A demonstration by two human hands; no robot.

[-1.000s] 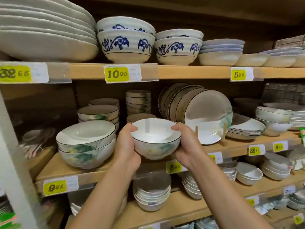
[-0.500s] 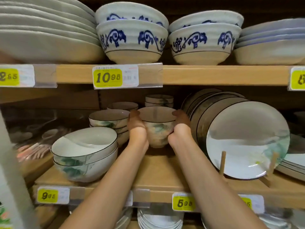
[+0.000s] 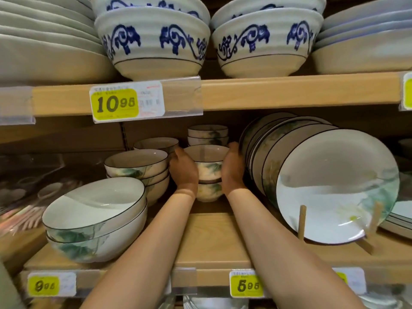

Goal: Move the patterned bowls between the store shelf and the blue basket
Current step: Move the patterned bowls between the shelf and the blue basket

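Both my arms reach deep into the middle wooden shelf. My left hand and my right hand grip the sides of a small patterned bowl with green leaf painting. That bowl sits on top of another like it, which stands on the shelf. Behind them is a short stack of the same small bowls. The blue basket is out of view.
Left of my hands stand a stack of medium patterned bowls and two large ones. Close on the right, plates lean upright against wooden pegs. Blue-scroll bowls sit on the shelf above. Price tags line the shelf edges.
My hands carried the small bowl from in front of the shelf deep into it and set it on another small bowl. The view moved closer to the shelf.
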